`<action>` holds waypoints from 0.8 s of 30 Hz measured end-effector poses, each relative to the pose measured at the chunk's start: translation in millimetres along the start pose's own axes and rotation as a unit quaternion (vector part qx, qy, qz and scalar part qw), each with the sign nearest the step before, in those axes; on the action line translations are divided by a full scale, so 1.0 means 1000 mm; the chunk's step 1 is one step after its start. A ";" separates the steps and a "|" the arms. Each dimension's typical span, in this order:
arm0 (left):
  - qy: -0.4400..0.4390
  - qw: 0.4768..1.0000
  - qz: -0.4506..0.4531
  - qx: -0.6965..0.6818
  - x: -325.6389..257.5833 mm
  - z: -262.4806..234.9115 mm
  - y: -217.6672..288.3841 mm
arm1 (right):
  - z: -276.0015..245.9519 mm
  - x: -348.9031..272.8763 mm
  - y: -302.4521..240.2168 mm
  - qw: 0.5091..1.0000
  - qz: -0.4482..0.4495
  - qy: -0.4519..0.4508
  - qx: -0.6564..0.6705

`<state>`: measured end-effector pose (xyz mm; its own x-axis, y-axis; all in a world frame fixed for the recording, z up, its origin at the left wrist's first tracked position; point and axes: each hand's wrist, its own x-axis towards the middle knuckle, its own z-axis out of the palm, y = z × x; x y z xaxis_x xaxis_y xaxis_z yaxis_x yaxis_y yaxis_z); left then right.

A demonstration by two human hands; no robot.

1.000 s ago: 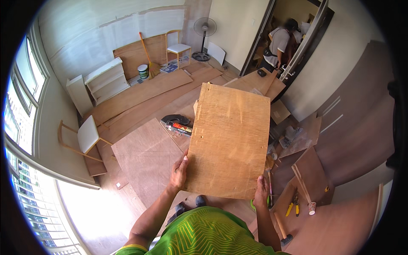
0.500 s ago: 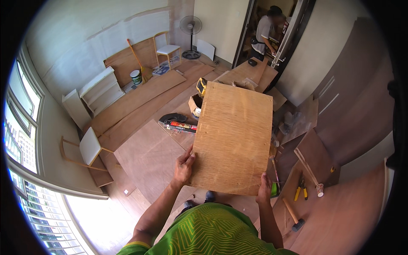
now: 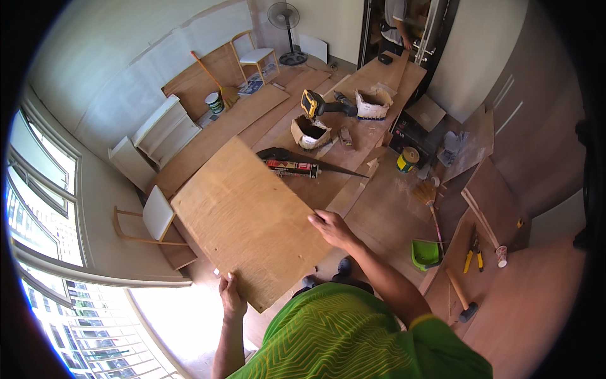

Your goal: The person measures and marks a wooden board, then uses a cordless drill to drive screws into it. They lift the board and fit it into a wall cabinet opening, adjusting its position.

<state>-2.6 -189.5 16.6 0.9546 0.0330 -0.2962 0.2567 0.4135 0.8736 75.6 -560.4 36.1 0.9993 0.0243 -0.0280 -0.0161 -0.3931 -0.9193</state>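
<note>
The plywood panel has swung from upright to tilted leftward; left hand and right hand fingers stay clamped on its near edges.

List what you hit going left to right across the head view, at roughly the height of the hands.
Wooden chair → left hand → plywood board → right hand → green dustpan → yellow-handled pliers → paper cup.
</note>
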 end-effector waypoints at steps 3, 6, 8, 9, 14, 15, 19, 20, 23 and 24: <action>0.040 0.998 -0.011 -0.056 -0.010 -0.007 -0.009 | 0.017 0.045 0.024 0.998 -0.015 -0.060 0.004; 0.073 0.992 -0.031 -0.093 -0.003 0.005 -0.033 | 0.017 0.079 0.048 0.997 -0.027 -0.074 0.005; 0.095 0.991 -0.016 -0.093 0.006 0.014 -0.053 | 0.009 0.097 0.058 0.994 0.028 -0.076 -0.070; 0.069 0.990 0.005 -0.119 0.012 0.019 -0.062 | 0.007 0.104 0.059 0.996 -0.010 -0.050 -0.067; 0.072 0.989 -0.129 0.023 0.030 0.021 -0.054 | -0.006 0.097 0.060 0.956 -0.164 0.076 -0.230; 0.069 0.983 -0.167 0.037 0.033 0.022 -0.046 | -0.009 0.079 0.060 0.963 -0.117 0.092 -0.223; -0.108 0.890 -0.252 0.364 0.024 0.021 -0.001 | -0.056 -0.017 0.072 0.971 -0.105 0.185 -0.106; -0.136 0.846 -0.256 0.448 0.025 0.023 0.009 | -0.070 -0.049 0.083 0.966 -0.114 0.221 -0.075; -0.236 0.770 -0.236 0.544 0.046 0.033 0.030 | -0.112 -0.151 0.127 0.934 0.014 0.350 -0.071; -0.265 0.763 -0.226 0.545 0.052 0.038 0.037 | -0.123 -0.190 0.149 0.909 0.113 0.399 -0.037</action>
<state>61.8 -207.3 47.9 0.5850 -0.3807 -0.7161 0.2748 -0.7378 0.6166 -112.8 -736.7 -47.0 0.6774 -0.7276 0.1086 -0.2505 -0.3670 -0.8959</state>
